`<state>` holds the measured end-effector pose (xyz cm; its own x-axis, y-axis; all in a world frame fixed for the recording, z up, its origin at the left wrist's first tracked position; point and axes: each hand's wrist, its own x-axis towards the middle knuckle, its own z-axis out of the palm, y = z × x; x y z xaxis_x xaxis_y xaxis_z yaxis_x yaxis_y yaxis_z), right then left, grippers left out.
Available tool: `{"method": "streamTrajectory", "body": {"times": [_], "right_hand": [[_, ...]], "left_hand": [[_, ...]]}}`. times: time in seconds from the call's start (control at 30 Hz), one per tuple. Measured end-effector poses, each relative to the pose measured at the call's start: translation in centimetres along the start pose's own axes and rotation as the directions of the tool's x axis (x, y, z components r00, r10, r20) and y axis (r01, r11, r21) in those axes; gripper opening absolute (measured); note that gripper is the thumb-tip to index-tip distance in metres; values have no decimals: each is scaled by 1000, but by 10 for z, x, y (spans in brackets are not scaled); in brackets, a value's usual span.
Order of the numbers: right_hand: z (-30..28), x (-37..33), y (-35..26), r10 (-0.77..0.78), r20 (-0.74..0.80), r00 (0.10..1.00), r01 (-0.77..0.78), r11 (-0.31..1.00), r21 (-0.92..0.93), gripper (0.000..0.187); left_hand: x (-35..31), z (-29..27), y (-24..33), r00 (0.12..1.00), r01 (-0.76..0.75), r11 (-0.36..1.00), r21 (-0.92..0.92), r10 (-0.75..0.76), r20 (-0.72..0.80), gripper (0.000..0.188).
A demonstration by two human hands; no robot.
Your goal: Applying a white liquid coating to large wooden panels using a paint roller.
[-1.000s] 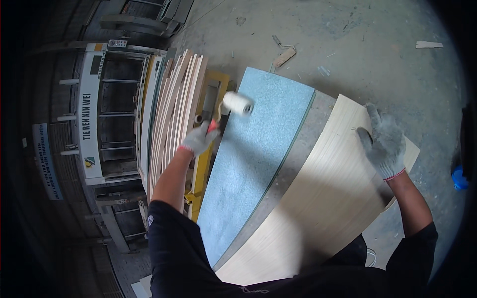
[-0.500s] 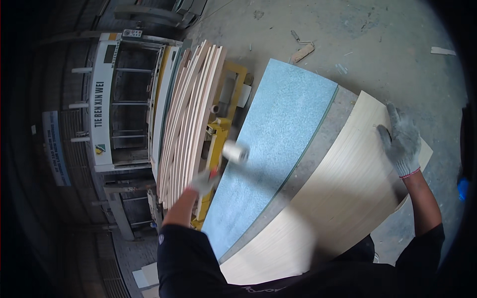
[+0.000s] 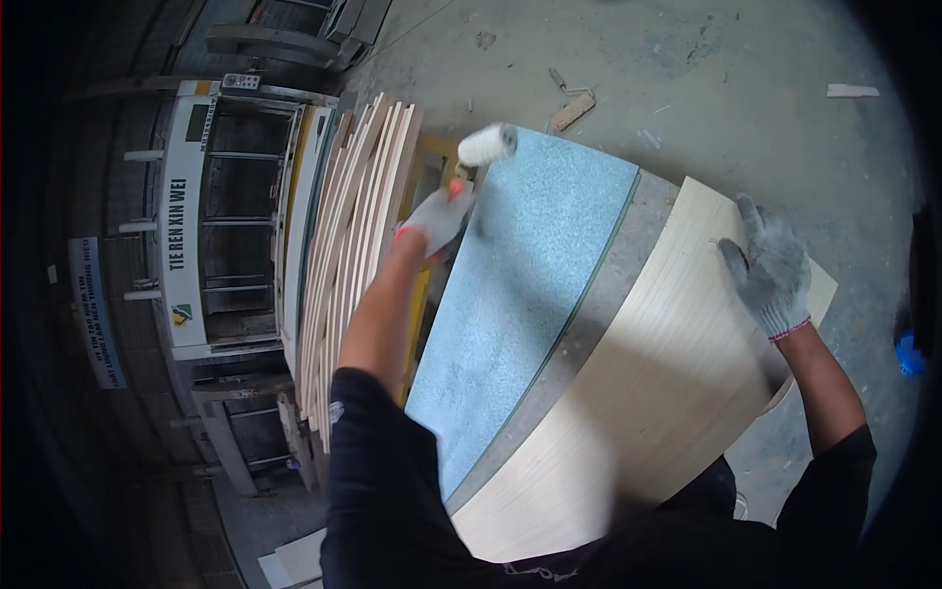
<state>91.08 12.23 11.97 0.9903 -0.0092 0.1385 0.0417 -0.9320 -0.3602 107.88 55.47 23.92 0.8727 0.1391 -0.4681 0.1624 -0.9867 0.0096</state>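
My left hand (image 3: 442, 218), in a pale work glove, is closed round the red handle of a paint roller (image 3: 488, 144). The roller's white sleeve is by the far left corner of a light blue panel (image 3: 535, 255) with a mottled surface; whether it touches cannot be made out. My right hand (image 3: 775, 273), also gloved, lies on the far right end of a pale wood-grain sheet (image 3: 608, 393), thumb apart from the outstretched fingers. That sheet slants across in front of me, right of the blue panel, with a grey strip (image 3: 628, 255) between them.
Left of the panel, long wooden boards (image 3: 358, 255) are stacked by a yellow frame (image 3: 417, 304). Beyond stands a white and grey machine (image 3: 182, 236). Another, brownish roller (image 3: 573, 112) lies on the concrete floor (image 3: 608, 49). A blue object (image 3: 910, 353) is at the far right.
My left hand has swung the roller away from me, from beside the panel's middle to its far left corner. The right hand stays on the wood-grain sheet; the view has shifted slightly.
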Motion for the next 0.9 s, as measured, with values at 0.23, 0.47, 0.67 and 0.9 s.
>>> {"method": "streamTrajectory", "body": {"times": [0.23,0.47,0.67,0.9], "right_hand": [[-7,-3,-1,-18,-5,1000,18,999,-32,60],[-11,-7,7,8,12,1000,-8,1000,-10,58],[-23,8,-20,-25,20,999,24,998,51,57],[-21,-5,12,62,76,995,-63,998,4,58]], "left_hand": [[-50,62,53,993,106,213,-971,-79,91,31],[-153,139,128,927,366,-346,-864,58,369,25],[-5,78,81,960,231,-200,-952,-112,256,39],[-109,164,197,938,299,-130,-945,-143,316,27]]}}
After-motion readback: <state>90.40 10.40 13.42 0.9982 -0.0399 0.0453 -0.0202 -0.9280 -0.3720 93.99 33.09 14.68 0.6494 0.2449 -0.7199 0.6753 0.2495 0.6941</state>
